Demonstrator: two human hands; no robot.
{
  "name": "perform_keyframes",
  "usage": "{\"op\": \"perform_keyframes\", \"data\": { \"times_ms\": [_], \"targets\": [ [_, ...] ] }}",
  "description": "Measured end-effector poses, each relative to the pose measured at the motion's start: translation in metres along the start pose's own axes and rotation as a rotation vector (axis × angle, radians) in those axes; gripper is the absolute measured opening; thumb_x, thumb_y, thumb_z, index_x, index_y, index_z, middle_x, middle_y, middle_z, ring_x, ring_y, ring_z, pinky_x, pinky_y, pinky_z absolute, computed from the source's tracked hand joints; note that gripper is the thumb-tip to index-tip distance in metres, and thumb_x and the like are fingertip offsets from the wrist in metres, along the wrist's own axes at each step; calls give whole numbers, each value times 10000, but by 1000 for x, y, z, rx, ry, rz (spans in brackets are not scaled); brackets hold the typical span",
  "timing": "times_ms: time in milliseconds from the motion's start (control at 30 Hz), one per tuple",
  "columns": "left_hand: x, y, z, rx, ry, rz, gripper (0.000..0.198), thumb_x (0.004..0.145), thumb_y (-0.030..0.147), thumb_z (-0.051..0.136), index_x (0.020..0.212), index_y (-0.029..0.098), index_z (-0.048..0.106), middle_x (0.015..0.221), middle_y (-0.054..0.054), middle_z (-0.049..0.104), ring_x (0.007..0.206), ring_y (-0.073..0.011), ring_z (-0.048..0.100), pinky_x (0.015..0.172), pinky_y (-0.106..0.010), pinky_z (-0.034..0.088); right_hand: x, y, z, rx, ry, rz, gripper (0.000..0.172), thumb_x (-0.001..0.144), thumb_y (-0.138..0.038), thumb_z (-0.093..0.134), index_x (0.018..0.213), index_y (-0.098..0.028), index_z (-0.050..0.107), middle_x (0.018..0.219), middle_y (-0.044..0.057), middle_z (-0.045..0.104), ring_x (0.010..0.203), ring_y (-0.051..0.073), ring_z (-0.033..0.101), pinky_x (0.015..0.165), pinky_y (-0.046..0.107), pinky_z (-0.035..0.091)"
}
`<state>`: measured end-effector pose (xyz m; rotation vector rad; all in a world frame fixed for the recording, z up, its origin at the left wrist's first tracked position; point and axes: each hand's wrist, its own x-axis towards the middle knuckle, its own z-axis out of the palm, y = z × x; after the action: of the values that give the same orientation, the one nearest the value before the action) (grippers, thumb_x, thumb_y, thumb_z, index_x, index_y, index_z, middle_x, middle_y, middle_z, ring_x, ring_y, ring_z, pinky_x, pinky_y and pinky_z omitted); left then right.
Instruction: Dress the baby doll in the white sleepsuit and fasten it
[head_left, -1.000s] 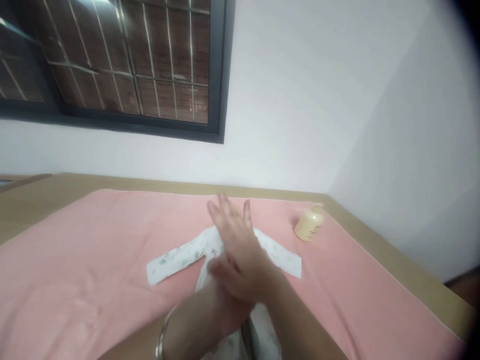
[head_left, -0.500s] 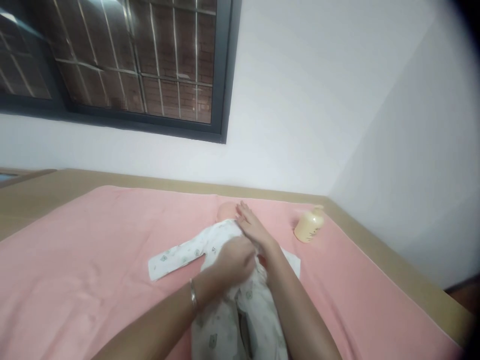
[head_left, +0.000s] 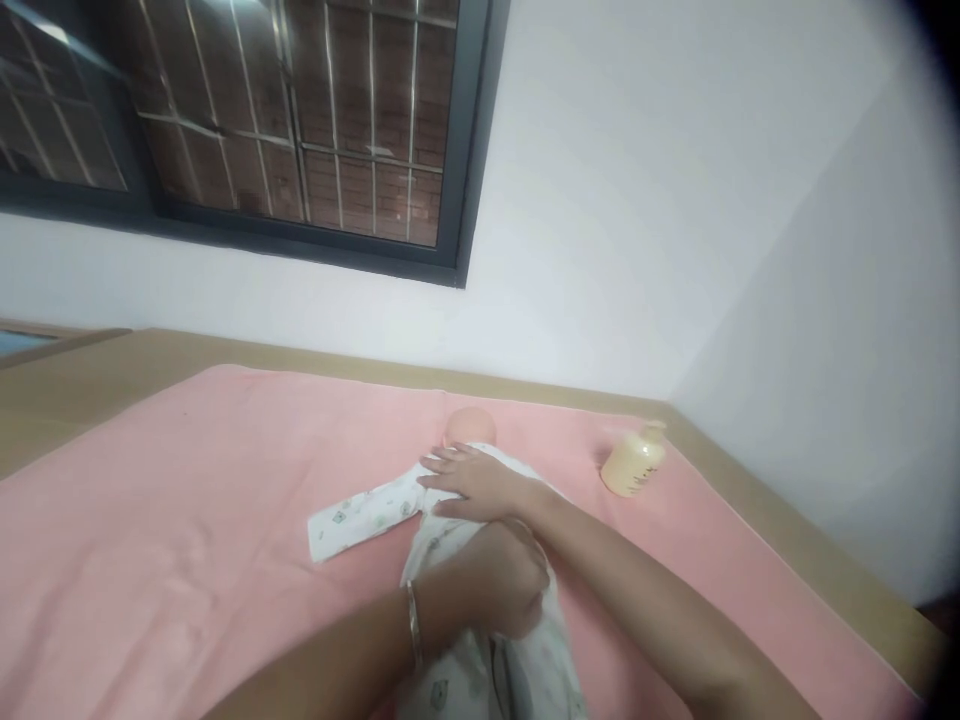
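A white sleepsuit (head_left: pixel 367 518) with small printed figures is on what looks like a baby doll, lying on its back. The doll's smooth round head (head_left: pixel 471 425) shows above the collar. Flat across the upper chest lies my right hand (head_left: pixel 480 485), fingers spread. My left hand (head_left: pixel 510 580), with a silver bangle at the wrist, is closed in a fist over the middle of the sleepsuit, below my right hand. Whatever its fingers pinch is hidden. One sleeve stretches out to the left; the other is mostly covered by my right arm.
A pink sheet (head_left: pixel 247 440) covers most of the wooden surface (head_left: pixel 75 380). To the right of the doll a pale yellow pump bottle (head_left: pixel 634 462) stands, slightly tilted in view. Behind are a white wall (head_left: pixel 585 200) and a dark-framed barred window (head_left: pixel 322 120).
My right hand has moved left from beside the doll's neck onto the chest. My left fist has come down the front of the sleepsuit. The view has shifted slightly.
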<state>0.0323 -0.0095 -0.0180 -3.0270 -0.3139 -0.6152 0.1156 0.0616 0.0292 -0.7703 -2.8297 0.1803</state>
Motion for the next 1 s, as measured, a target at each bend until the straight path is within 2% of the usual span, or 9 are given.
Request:
{"op": "perform_keyframes", "data": {
  "times_ms": [133, 233, 300, 367, 467, 600, 767, 900, 1000],
  "targets": [
    [1, 2, -6, 16, -7, -22, 180, 658, 167, 499, 491, 178, 434, 493, -5, 526, 483, -120, 409, 515, -293, 341, -18, 14, 5, -1, 21, 97, 515, 972, -500, 363, 1432, -272, 406, 1529, 42, 284, 1428, 260, 190, 1160, 497, 104],
    [1, 2, -3, 36, 9, -43, 209, 624, 152, 498, 452, 173, 381, 425, 4, 460, 425, -102, 333, 453, -287, 270, -39, 22, 9, 80, 55, 216, 593, 970, -502, 364, 1491, -231, 281, 1558, 65, 166, 1441, 260, 126, 1164, 485, 113],
    [1, 1, 1, 42, 32, -43, 217, 621, 161, 504, 446, 173, 377, 408, 5, 440, 409, -98, 313, 437, -289, 245, -52, 24, 6, 147, 62, 242, 584, 977, -481, 353, 1495, -226, 263, 1563, 54, 136, 1447, 246, 84, 1170, 476, 102],
    [1, 1, 4, 48, 55, -39, 218, 623, 174, 510, 444, 174, 384, 403, 4, 430, 409, -100, 315, 436, -291, 242, -58, 21, -1, 234, 39, 225, 492, 991, -438, 331, 1451, -269, 368, 1551, 9, 196, 1449, 224, 77, 1173, 474, 91],
    [0, 1, 6, 63, 60, -36, 200, 610, 175, 511, 446, 178, 396, 402, 1, 425, 415, -106, 325, 437, -296, 241, -52, 12, -11, 352, -7, 168, 392, 1000, -374, 324, 1324, -331, 540, 1477, -43, 376, 1441, 193, 138, 1175, 470, 94],
    [0, 2, 2, 67, 32, -46, 196, 617, 191, 523, 459, 184, 407, 413, 0, 456, 416, -111, 317, 443, -301, 262, -24, 3, -9, 254, 0, 106, 352, 973, -305, 394, 1256, -371, 592, 1380, -64, 509, 1414, 195, 246, 1166, 505, 66],
    [1, 5, -4, 65, -5, -90, 220, 630, 200, 522, 456, 184, 388, 418, -1, 467, 426, -113, 329, 445, -301, 279, -9, 17, 6, 137, 92, 153, 387, 937, -412, 479, 1300, -309, 566, 1451, 8, 424, 1372, 217, 340, 1158, 477, 154],
    [2, 7, 0, 98, 18, -112, 220, 618, 183, 505, 436, 179, 380, 389, -9, 430, 400, -110, 319, 412, -306, 228, -33, 29, 16, 167, 173, 257, 482, 956, -460, 422, 1391, -258, 469, 1498, 44, 337, 1413, 223, 248, 1163, 476, 163],
    [3, 5, 4, 90, 16, -100, 198, 604, 201, 512, 430, 183, 421, 375, -21, 429, 377, -116, 306, 390, -318, 214, -57, 24, 20, 220, 227, 353, 512, 973, -449, 388, 1446, -254, 372, 1527, 48, 264, 1425, 227, 210, 1168, 509, 135]
  ]
}}
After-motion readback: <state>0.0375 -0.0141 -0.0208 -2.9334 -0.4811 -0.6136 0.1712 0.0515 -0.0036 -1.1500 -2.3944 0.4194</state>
